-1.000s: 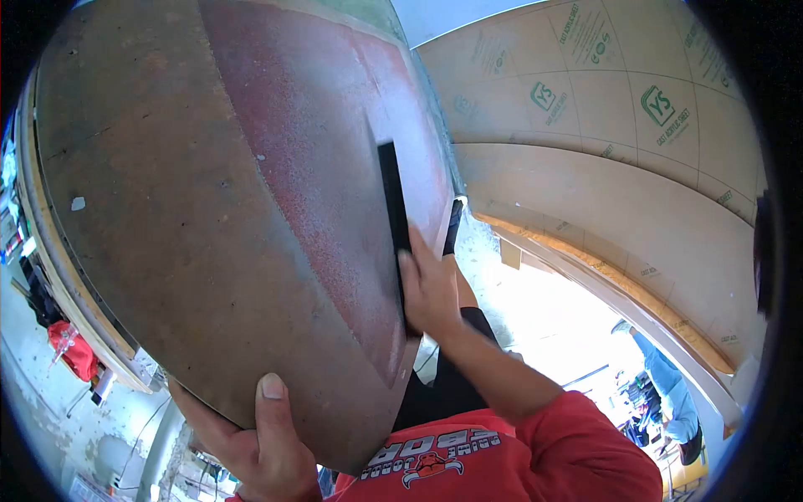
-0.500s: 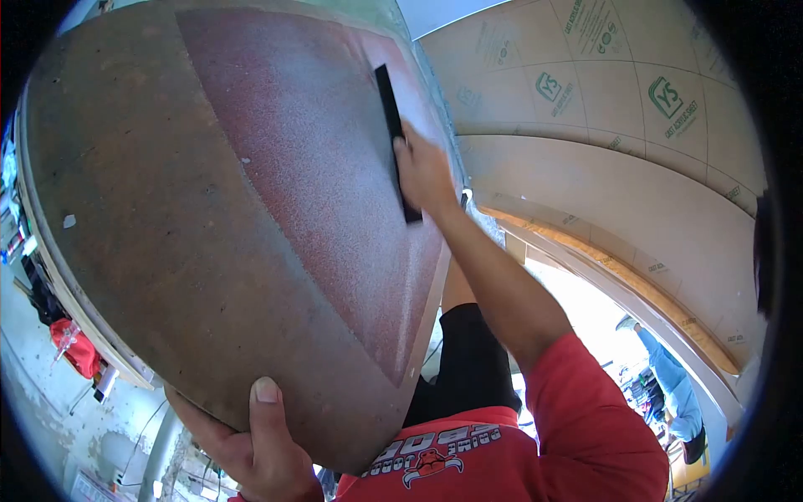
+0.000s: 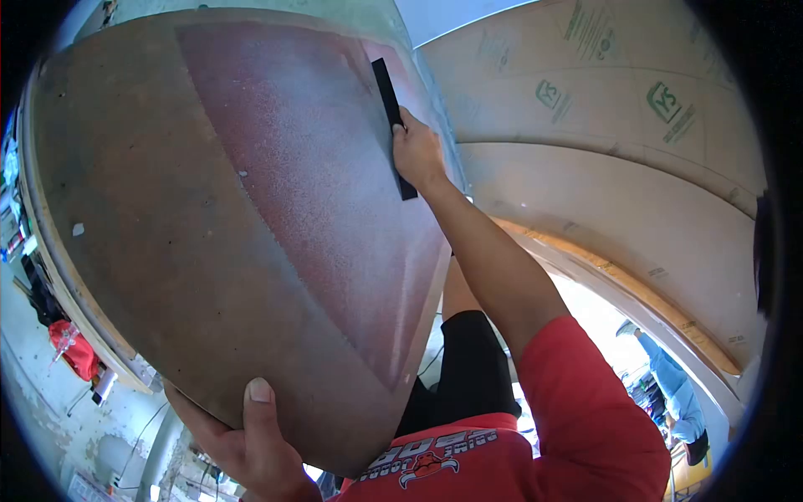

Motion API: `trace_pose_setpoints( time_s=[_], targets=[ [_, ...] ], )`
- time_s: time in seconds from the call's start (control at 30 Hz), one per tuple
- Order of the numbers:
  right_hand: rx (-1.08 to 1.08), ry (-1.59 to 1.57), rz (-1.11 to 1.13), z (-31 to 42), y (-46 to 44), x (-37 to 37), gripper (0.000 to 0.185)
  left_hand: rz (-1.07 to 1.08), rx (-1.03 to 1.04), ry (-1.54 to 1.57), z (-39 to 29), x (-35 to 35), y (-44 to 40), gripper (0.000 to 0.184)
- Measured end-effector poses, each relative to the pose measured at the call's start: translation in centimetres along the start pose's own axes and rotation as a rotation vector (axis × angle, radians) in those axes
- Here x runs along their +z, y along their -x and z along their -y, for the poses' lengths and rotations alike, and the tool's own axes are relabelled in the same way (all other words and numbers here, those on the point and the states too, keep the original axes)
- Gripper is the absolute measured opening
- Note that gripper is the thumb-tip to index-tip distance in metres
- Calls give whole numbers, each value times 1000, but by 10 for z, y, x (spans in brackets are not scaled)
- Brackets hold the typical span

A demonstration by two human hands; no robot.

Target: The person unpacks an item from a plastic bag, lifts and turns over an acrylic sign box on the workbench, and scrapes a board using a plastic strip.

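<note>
My right hand (image 3: 418, 155) is closed around a long, narrow black sanding block (image 3: 386, 90). The block lies against the dusty, reddish area (image 3: 309, 167) of a large curved panel (image 3: 142, 176), close to that area's right side. Brown, bare-looking surface covers the panel's left part, with a few small dark specks and a pale chip. Down at the near edge, my left hand (image 3: 259, 443) grips the panel, its thumb on top and its fingers mostly hidden underneath.
Brown-papered sheets (image 3: 602, 109) printed with green logos curve along the right, above a wooden strip (image 3: 627, 280). Another person in blue clothing (image 3: 677, 393) is at the lower right. A red item (image 3: 74, 350) lies beyond the panel's left edge.
My right hand and the sanding block have shifted slightly up and left along the reddish area. My left hand keeps its hold on the panel's edge.
</note>
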State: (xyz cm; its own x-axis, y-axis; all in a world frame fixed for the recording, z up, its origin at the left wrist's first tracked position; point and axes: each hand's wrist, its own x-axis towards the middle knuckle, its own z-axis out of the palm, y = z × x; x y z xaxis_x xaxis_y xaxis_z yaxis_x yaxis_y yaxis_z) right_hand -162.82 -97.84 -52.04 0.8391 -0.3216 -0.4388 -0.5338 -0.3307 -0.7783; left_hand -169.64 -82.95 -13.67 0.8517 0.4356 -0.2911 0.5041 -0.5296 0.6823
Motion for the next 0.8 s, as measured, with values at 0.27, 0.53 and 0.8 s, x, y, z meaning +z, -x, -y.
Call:
trace_pose_setpoints(
  time_s=[0.27, 0.53, 0.8],
  targets=[
    [464, -1323, 315, -17, 6, -85, 31, 20, 10, 21, 5, -3, -4, 72],
    [419, -1385, 361, 24, 48, -123, 31, 18, 1, -60, 2, -3, 0, 74],
    [583, -1116, 283, 24, 80, -94, 30, 40, 37, -25, -2, 1, -1, 75]
  ],
)
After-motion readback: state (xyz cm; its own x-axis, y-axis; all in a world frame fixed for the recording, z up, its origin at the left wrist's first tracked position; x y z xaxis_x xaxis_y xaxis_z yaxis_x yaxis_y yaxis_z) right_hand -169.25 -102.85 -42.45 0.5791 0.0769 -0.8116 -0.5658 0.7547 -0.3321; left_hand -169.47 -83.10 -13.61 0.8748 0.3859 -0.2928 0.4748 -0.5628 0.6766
